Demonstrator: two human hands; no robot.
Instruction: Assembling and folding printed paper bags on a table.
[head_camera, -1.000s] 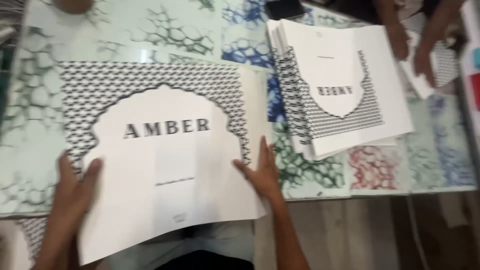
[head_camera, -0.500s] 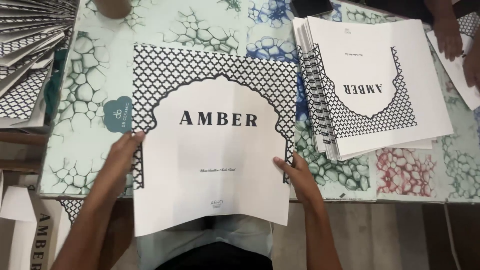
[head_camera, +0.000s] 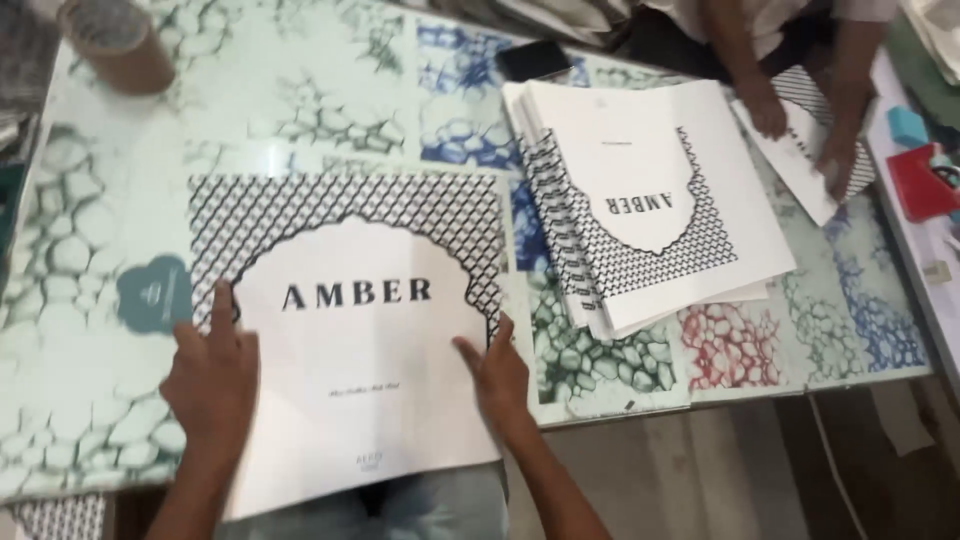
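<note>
a large printed sheet (head_camera: 350, 340), white with a black lattice border and an arch-shaped blank middle, lies flat on the patterned glass-topped counter (head_camera: 300, 90), its near edge hanging out past the counter's front edge toward the person. it looks like thin card or heavy paper: light, flexible enough to sag where it overhangs, smooth and likely to slide on the glossy top, and easy to crease or dent at a corner, so it is best taken by its two side edges with flat hands rather than pinched in the middle. the left hand (head_camera: 212, 375) rests palm down on the sheet's left margin, fingers (head_camera: 222, 305) spread apart and pointing up the sheet, pressing rather than gripping. the right hand (head_camera: 497, 372) lies on the right edge near the lower part of the lattice, fingers loosely apart; whether its thumb curls under the edge i cannot tell, as the frame is a little blurred. to the right, just beside the sheet, sits a stack of similar sheets (head_camera: 650, 200) turned the other way, and beyond it another person's hands (head_camera: 800, 130) work on another patterned piece. a brown roll of tape (head_camera: 118, 45) stands at the far left corner.
</note>
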